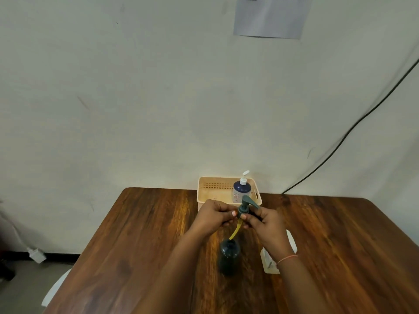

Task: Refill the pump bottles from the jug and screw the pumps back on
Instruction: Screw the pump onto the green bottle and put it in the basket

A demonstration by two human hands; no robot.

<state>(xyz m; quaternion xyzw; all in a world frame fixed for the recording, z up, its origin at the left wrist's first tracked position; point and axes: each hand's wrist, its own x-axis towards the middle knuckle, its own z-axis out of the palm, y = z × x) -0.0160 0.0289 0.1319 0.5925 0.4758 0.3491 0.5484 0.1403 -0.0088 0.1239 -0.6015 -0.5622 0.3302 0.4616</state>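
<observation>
Holding dark teal plastic pump head [246,206] above open dark teal bottle [229,257] on wooden table [136,234] | your left hand [212,215] and right hand [267,223] both pinch its collar | yellowish dip tube [234,231] likely limp, slippery: grip collar, not tube | pump probably light.

You face a plain off-white wall [136,87] with a paper notice [271,18] taped high (text unreadable), a black cable [353,130] slanting down it, behind a dark wooden table [140,234]; grey floor [25,288] at left
</observation>
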